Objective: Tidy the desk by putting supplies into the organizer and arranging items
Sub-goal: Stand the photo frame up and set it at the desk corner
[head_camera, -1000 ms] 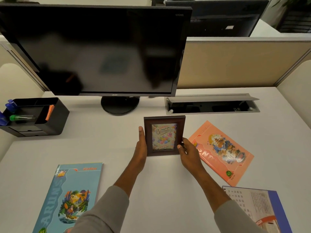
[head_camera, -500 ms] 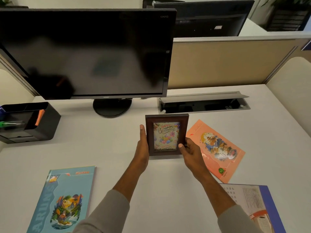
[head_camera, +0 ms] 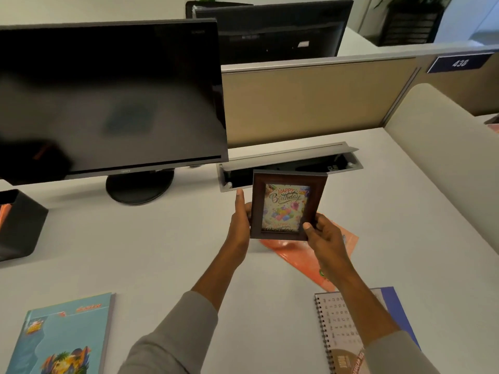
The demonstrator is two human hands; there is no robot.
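The left hand [head_camera: 239, 221] clasps the picture frame [head_camera: 287, 205] by its left side, thumb straight up, and the right hand [head_camera: 325, 240] pinches its lower right corner, likely keeping it upright to stand near the desk's [head_camera: 135, 252] back edge. Its dark, smooth wooden rectangle hangs above a thin orange booklet [head_camera: 302, 256]; the boxy black organizer [head_camera: 20, 225] sits at the left edge.

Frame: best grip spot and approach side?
Likely the wooden side rails, one hand from each side. The frame is held upright, facing the camera, so both rails are exposed and straight. The left hand holds the left rail; the right hand pinches the lower right corner.
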